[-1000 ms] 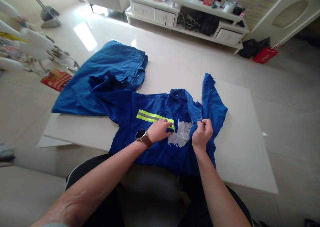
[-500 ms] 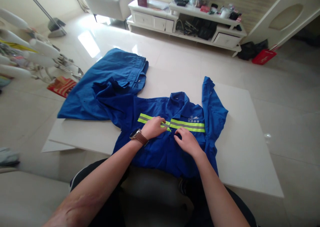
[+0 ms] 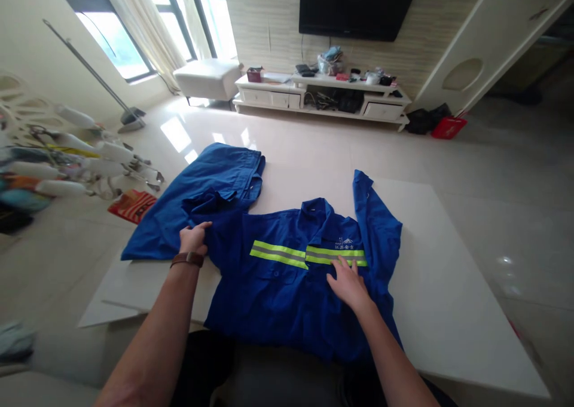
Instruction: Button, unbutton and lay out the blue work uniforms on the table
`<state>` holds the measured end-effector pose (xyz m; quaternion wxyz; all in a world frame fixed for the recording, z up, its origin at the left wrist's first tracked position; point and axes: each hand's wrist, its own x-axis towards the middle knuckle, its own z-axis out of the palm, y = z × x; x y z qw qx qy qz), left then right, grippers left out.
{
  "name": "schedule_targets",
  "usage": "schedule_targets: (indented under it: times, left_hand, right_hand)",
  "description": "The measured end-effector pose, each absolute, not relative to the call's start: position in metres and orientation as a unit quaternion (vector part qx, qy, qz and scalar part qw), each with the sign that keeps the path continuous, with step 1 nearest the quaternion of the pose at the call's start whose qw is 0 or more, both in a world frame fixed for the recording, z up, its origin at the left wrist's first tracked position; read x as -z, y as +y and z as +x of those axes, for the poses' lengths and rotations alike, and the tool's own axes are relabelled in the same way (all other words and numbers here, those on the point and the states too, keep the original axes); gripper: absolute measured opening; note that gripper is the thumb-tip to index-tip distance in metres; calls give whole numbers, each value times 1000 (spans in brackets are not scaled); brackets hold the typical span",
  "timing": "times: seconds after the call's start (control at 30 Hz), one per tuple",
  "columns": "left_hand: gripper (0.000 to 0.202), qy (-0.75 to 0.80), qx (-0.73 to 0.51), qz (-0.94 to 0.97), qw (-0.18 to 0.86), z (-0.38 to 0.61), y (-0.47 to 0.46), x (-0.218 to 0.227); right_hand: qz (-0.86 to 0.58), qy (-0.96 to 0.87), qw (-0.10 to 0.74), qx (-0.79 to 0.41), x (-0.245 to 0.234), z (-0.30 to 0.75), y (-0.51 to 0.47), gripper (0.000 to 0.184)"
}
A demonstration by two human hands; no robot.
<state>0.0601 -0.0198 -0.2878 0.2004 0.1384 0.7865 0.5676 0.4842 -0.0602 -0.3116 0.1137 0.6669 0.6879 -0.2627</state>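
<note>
A blue work jacket (image 3: 287, 287) with a yellow and grey reflective stripe lies front up on the white table (image 3: 448, 299). My right hand (image 3: 347, 282) rests flat on its chest just below the stripe, fingers spread. My left hand (image 3: 194, 238), a watch strap on its wrist, grips the jacket's left sleeve at the table's left side. The right sleeve is folded up along the jacket's right edge. Blue trousers (image 3: 204, 192) lie at the table's far left, partly hanging over the edge.
A white TV stand (image 3: 320, 99) with clutter stands under a wall TV across the glossy floor. A drying rack (image 3: 67, 162) with clothes stands at the left, a red-striped item (image 3: 132, 205) below it. A red bag (image 3: 448, 126) sits by the door.
My left hand moved from the reflective stripe out to the left sleeve and took hold of it. My right hand flattened on the closed jacket front. The camera tilted upward.
</note>
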Motion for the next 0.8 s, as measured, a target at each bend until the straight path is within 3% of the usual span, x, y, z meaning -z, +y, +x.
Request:
schedule_targets:
  times: [0.13,0.27,0.37,0.5,0.8]
  left_hand:
    - [61,737,-539,359,196,128,-23,281]
    - [63,546,-227,763,260,206,-51,283]
    - [56,459,-40,842,280,240,-68,291]
    - [47,460,-32,847,265,250,-70,295]
    - [26,508,-67,826,234,266,-62,288]
  right_hand:
    - [667,691,115,253,313,481,-59,48]
    - [665,697,113,243,313,480,-58,50]
    - [661,702,115,238,310,480,-59,45]
    - [655,712,111,229,308,481,-60,38]
    - [648,719,108,226,310,483,-63,48]
